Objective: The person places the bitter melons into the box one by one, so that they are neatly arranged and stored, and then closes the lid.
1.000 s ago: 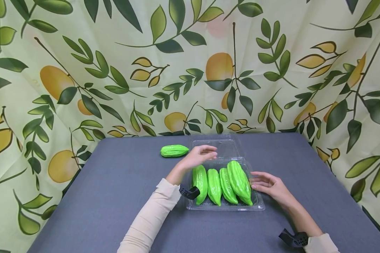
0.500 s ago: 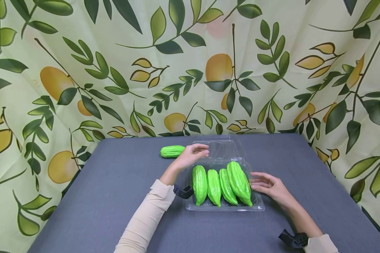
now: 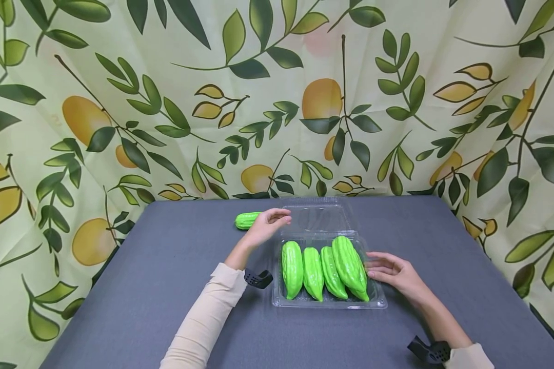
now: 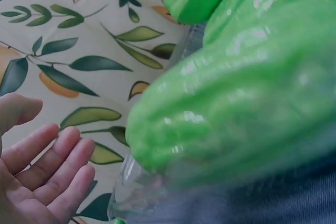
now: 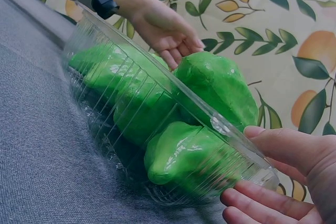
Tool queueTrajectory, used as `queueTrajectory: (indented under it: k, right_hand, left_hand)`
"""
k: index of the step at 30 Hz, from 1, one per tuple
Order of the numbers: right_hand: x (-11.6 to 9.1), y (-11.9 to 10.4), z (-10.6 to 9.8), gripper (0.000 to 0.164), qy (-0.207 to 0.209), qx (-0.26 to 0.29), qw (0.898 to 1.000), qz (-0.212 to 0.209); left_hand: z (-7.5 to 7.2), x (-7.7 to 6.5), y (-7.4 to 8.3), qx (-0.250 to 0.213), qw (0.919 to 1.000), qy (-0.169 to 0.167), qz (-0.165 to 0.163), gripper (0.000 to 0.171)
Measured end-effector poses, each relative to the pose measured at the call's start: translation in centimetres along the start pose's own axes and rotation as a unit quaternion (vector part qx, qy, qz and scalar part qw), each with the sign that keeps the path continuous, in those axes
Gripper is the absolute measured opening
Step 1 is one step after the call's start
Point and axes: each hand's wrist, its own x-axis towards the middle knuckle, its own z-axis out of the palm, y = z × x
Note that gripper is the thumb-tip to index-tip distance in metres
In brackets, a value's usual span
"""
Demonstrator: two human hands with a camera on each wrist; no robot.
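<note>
Several glossy, bright green ridged bitter melons (image 3: pixel 312 274) lie side by side in a clear plastic clamshell container (image 3: pixel 325 303), the rightmost resting on another. Its lid (image 3: pixel 318 215) is folded back flat behind it. My right hand (image 3: pixel 392 271) is at the container's right side; in the right wrist view the thumb (image 5: pixel 257 132) lies at the rim and the fingers against the outer wall. My left hand (image 3: pixel 268 225) hovers empty above the container's back left corner, fingers loosely bent. Another bitter melon (image 3: pixel 246 221) lies on the table behind it, partly hidden by that hand.
The grey-blue cloth-covered table (image 3: pixel 175 287) reaches back to a leaf-and-fruit patterned curtain (image 3: pixel 258 128), which also hangs along both sides. Black camera bands (image 3: pixel 258 279) sit on both wrists.
My left hand has moved left, from over the lid and container towards the loose bitter melon, covering more of it. The right hand and the container have stayed in place.
</note>
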Motion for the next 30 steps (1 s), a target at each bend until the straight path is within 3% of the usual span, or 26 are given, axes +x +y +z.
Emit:
queueTrajectory:
  k: [8, 13, 30]
  right_hand:
    - [-0.1, 0.1, 0.0, 0.047, 0.004, -0.005, 1.0, 0.007]
    - [-0.1, 0.0, -0.1, 0.045, 0.0, 0.002, 1.0, 0.002]
    - [0.0, 0.0, 0.0, 0.048, 0.009, -0.013, 1.0, 0.013]
  left_hand:
    - [-0.9, -0.1, -0.6, 0.023, 0.9993, 0.03, 0.001, 0.037]
    - [-1.7, 0.0, -1.1, 0.035, 0.997, 0.066, 0.022, 0.035]
    - [-4.4, -0.3, -2.9, 0.024, 0.9906, 0.124, 0.053, 0.032]
